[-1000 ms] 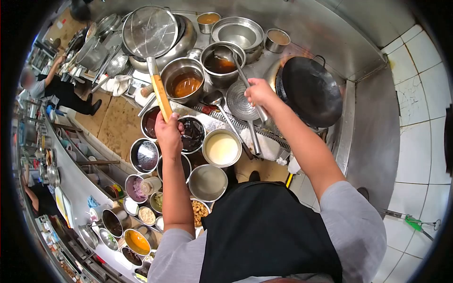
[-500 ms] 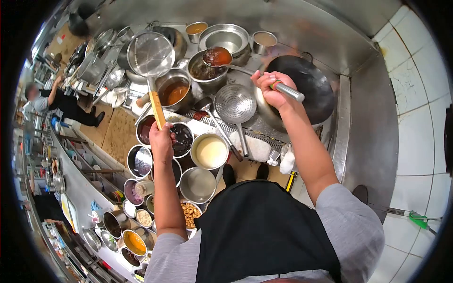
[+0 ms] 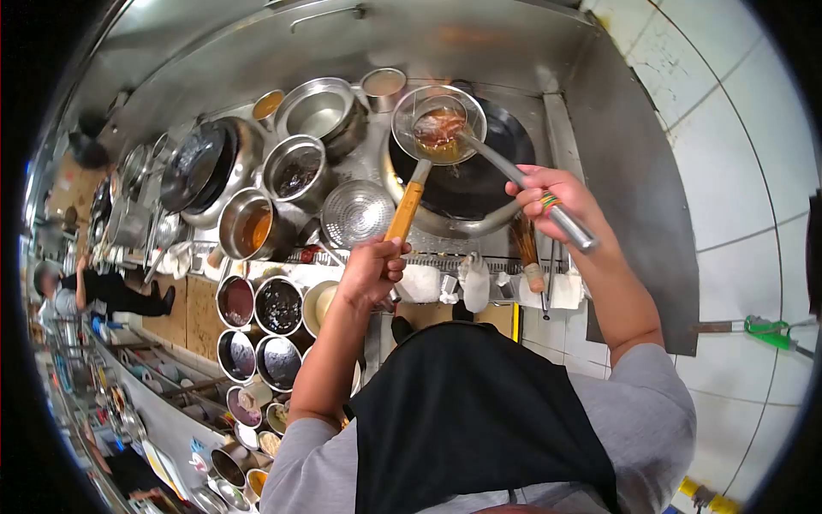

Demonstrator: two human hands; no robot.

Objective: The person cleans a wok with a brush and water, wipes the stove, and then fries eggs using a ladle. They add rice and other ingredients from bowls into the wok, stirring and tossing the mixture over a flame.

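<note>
Since half a second ago, both tools have swung from the sauce pots over to the black wok (image 3: 484, 190). The left hand (image 3: 372, 270) is clenched around the wooden handle of the wire strainer (image 3: 404, 210), holding its mesh basket above the wok's far side. The right hand (image 3: 552, 197) grips the steel shaft of the ladle (image 3: 439, 128), whose bowl of brown sauce sits inside the strainer's basket. A perforated skimmer (image 3: 357, 210) lies just left of the wok, beside a pot of dark sauce (image 3: 295, 171).
</note>
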